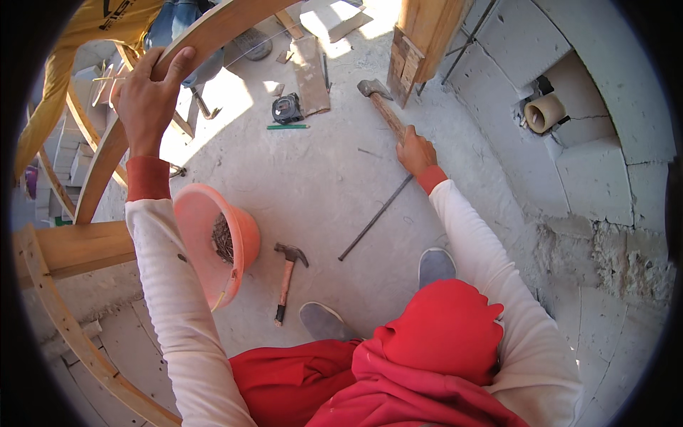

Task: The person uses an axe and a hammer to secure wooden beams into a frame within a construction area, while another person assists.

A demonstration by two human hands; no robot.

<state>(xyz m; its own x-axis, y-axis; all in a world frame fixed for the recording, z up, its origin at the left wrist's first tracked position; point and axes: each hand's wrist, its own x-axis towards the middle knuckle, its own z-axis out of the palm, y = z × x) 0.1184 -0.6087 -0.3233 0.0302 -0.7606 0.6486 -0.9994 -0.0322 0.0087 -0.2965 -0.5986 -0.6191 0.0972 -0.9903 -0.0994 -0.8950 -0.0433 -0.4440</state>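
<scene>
Red hood (441, 327): nearest.
Left hand (146, 99): fingers wrapped on curved wooden rib (213, 32) (unfastened).
Right hand (416, 151): fingers closed on hammer (384, 107).

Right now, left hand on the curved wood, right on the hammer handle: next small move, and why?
Probably lift the hammer off the floor. The right hand is closed on the low end of its handle while the head lies on the concrete. The left hand already grips the curved wooden rail, so the piece looks braced.
</scene>
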